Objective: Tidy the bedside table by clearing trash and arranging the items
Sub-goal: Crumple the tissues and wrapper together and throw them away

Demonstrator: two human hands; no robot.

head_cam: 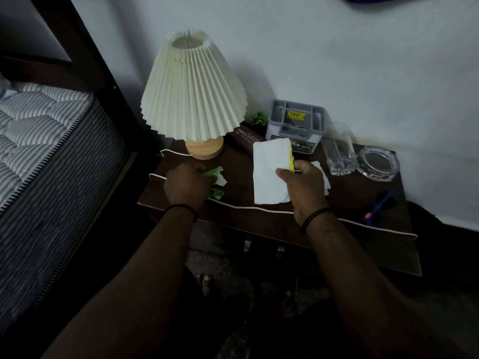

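On the dark bedside table (344, 216), my left hand (185, 185) closes over crumpled green and white paper (217, 181) near the lamp base. My right hand (304, 189) pinches a white sheet with a yellow edge (269, 172), lifted above the tabletop. Another white paper (324, 177) lies under that hand, mostly hidden. A second green crumpled scrap (259, 117) sits at the back beside the grey organiser.
A pleated lamp (193, 92) stands back left, its white cord (248, 207) running along the front edge. A grey organiser (296, 124), dark glasses case (245, 137), drinking glass (338, 149), glass ashtray (377, 163) and blue object (381, 206) fill the table. A mattress (44, 141) lies left.
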